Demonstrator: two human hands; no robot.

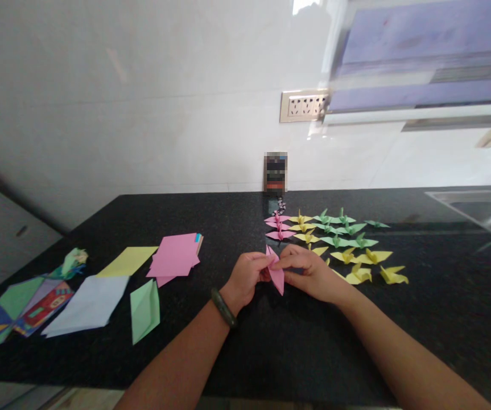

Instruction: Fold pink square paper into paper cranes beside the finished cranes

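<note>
A folded pink paper crane (276,278) is held above the dark counter between both hands. My left hand (245,276) pinches it from the left side, its thumb on the upper part. From the right, my right hand (307,271) grips it with thumb and fingertips. The crane's long pointed ends stick out above and below the fingers; its middle is partly covered. Just beyond the hands stand rows of finished cranes: pink ones (280,234), yellow ones (305,236) and green ones (337,240). Some yellow cranes are partly hidden behind my right hand.
Left on the black counter (223,222) lie pink paper sheets (174,254), a yellow sheet (128,262), white paper (89,302), a folded green paper (145,310) and a colourful packet (27,307). A blurred upright device (275,172) leans on the wall. A sink edge (471,219) is at right.
</note>
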